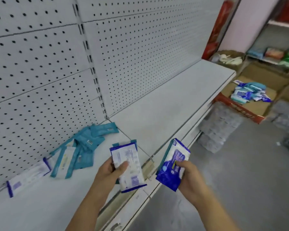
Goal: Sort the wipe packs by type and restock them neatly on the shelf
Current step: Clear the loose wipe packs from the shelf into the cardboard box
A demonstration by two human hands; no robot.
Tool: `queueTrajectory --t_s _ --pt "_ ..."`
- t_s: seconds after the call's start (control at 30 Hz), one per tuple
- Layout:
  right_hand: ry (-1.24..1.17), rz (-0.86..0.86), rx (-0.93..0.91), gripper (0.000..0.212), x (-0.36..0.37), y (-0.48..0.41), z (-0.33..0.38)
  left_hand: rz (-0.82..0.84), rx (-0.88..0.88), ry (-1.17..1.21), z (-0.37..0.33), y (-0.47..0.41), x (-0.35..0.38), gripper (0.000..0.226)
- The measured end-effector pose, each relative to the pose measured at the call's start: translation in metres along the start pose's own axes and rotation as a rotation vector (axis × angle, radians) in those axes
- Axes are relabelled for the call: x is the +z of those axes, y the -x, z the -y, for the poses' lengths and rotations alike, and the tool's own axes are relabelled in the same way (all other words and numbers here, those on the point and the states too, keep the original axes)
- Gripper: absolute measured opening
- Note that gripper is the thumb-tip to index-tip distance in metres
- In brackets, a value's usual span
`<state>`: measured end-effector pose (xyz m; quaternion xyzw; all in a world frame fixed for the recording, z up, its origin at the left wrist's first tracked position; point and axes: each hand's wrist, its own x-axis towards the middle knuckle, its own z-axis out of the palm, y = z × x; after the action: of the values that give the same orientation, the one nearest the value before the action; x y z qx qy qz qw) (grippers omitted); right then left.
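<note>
The left hand point(110, 170) held a white pack point(128, 165) with blue ends, thumb on top and fingers curled under it. A bit of teal peeked out behind that pack, so there may have been a second one, but it was hard to tell. The right hand point(188, 175) gripped a dark blue pack point(171, 167) low down, thumb pressed on the front. Both packs were up in the air, just over the front edge of the shelf point(165, 97). They looked soft and squishy, like small flat pillows, and light enough for one hand each. The wrap was shiny plastic, so it could slip. Holding across the middle, thumb on one flat face and fingers on the other, seemed safest. The ends were thin flat seams and would likely bend if pinched. Near the back of the shelf lay a messy heap of teal packs point(80, 147). A lone white pack point(28, 175) lay along the back wall point(40, 55), which was grey metal full of little holes. The shelf was smooth, flat and pale. Off to the right, a brown cardboard box point(259, 106) on the floor held loose packs point(247, 94), too blurry to sort.
</note>
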<state>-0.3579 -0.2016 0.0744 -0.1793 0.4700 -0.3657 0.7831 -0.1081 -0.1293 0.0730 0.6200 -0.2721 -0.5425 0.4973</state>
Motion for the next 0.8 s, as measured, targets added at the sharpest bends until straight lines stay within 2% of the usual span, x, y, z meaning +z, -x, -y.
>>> queueTrajectory --t_s 0.03,0.13,0.23,0.37,0.43,0.57,0.8 --pt "0.021 -0.004 -0.029 0.052 -0.015 0.008 0.010 0.016 0.002 -0.014 -0.001 0.002 0.021 0.027" --pt "0.078 -0.038 -0.162 0.038 -0.054 0.040 0.039 0.079 0.002 -0.047 -0.003 0.006 0.083 0.026" --pt "0.077 -0.075 -0.264 0.034 -0.099 0.066 0.063 0.158 0.018 -0.131 -0.006 0.008 0.143 0.030" --pt "0.076 -0.183 -0.370 0.051 -0.145 0.082 0.097 0.281 0.062 -0.234 -0.021 0.003 0.213 0.030" --pt "0.054 -0.243 -0.425 0.049 -0.163 0.087 0.114 0.321 0.085 -0.264 -0.029 -0.004 0.242 0.028" --pt "0.025 -0.325 -0.477 0.039 -0.196 0.094 0.146 0.411 0.126 -0.264 -0.041 -0.022 0.300 0.031" --pt "0.010 -0.397 -0.493 0.041 -0.244 0.070 0.201 0.565 0.104 -0.284 -0.048 -0.074 0.385 0.032"
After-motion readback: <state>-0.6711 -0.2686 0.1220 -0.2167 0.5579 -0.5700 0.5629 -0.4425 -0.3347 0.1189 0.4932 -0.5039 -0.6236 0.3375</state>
